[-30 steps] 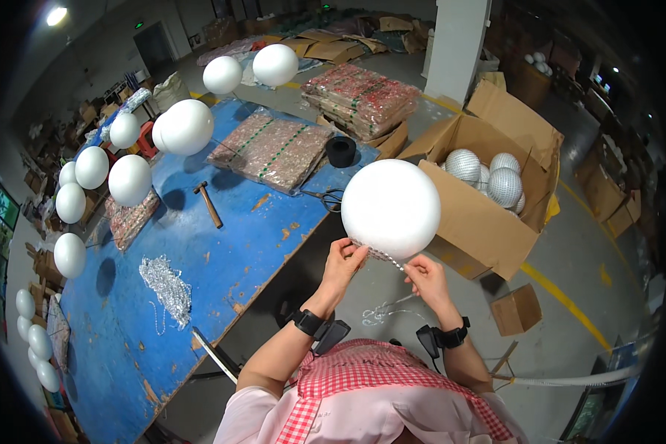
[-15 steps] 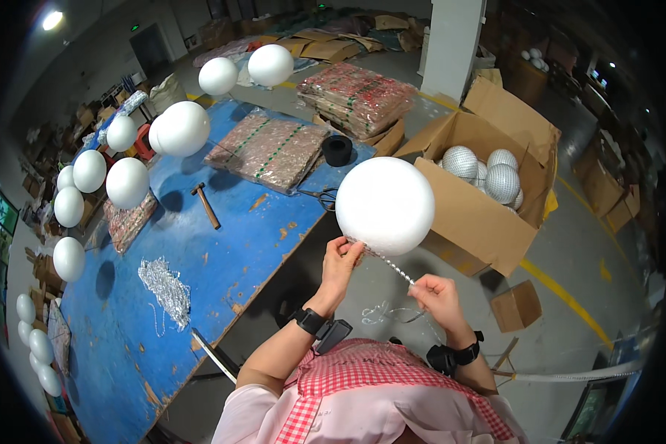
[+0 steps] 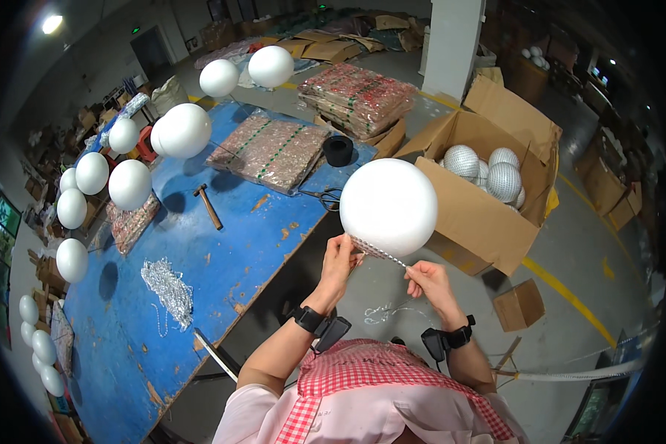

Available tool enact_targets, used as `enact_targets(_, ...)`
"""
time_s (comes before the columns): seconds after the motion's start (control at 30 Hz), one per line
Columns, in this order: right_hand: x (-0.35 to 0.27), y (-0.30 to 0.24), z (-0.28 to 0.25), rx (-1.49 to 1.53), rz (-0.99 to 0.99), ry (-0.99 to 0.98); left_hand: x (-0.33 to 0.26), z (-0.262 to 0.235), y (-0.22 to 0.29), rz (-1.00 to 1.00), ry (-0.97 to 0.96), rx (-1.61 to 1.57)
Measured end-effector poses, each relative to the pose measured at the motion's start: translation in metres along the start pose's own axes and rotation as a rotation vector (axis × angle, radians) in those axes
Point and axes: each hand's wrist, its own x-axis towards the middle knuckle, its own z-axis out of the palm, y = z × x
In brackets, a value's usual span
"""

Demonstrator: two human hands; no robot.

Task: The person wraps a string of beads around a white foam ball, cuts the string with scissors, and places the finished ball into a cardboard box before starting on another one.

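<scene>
Table: Although its blue paint is chipped to brown patches, the table carries a hammer, a tangle of silver garland and, toward its far right corner, scissors and a black roll.
Room: I see grey floor with yellow lines right of the table, and a pale pillar beyond its far right corner.
Other white balls: Several stand out along the table's far and left sides.
White ball: One sits just off the table's right edge, above the worker's hands.
Left hand: Its fingers are pinched on a silver strand at the ball's underside.
Right hand: Thumb and forefinger close together on the strand's other end.
Open carton: Right of the table, this brown box holds silver-covered balls.
Wrapped pack: Clear plastic with green dotted bands encloses pinkish-brown goods on the table's far part.
Writing: Dark lettering crosses the red-checked apron, near the table's right edge.
</scene>
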Motion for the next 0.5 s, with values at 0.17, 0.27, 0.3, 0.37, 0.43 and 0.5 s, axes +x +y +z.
enact_targets(0.17, 0.003, 0.007, -0.001, -0.017, 0.015, 0.014, -0.003, 0.005, 0.002, 0.042, -0.033, 0.181)
enact_targets(0.27, 0.000, 0.006, -0.001, -0.068, 0.043, 0.002, -0.002, 0.007, 0.000, 0.089, -0.005, 0.225)
enact_targets(0.3, -0.003, 0.004, 0.000, -0.098, 0.056, -0.006, -0.001, 0.007, -0.001, 0.092, 0.017, 0.210)
enact_targets(0.37, -0.010, -0.005, 0.001, -0.064, 0.042, -0.054, 0.001, 0.005, -0.003, 0.095, 0.028, 0.212)
enact_targets(0.43, -0.018, -0.014, 0.003, -0.029, 0.028, -0.099, 0.001, 0.006, -0.004, 0.096, 0.037, 0.216)
enact_targets(0.5, -0.022, -0.021, 0.006, 0.017, 0.031, -0.138, -0.001, 0.008, -0.003, 0.088, 0.050, 0.186)
